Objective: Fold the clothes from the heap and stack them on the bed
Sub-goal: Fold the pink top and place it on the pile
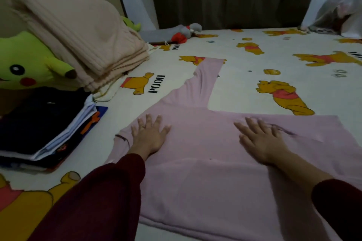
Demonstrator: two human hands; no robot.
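Observation:
A pink long-sleeved top (205,172) lies spread flat on the bed (254,76), one sleeve reaching up and away toward the middle of the sheet. My left hand (149,135) presses flat on the top near its collar end, fingers straight and spread. My right hand (260,139) lies flat on the top's far edge to the right, fingers also straight. A stack of folded dark and white clothes (45,125) sits on the bed at the left.
A folded beige blanket (78,37) and a yellow-green plush toy (25,66) lie at the left by the headboard. A grey and red plush (188,32) rests at the far edge before dark curtains. A plastic-covered bundle (340,10) is far right.

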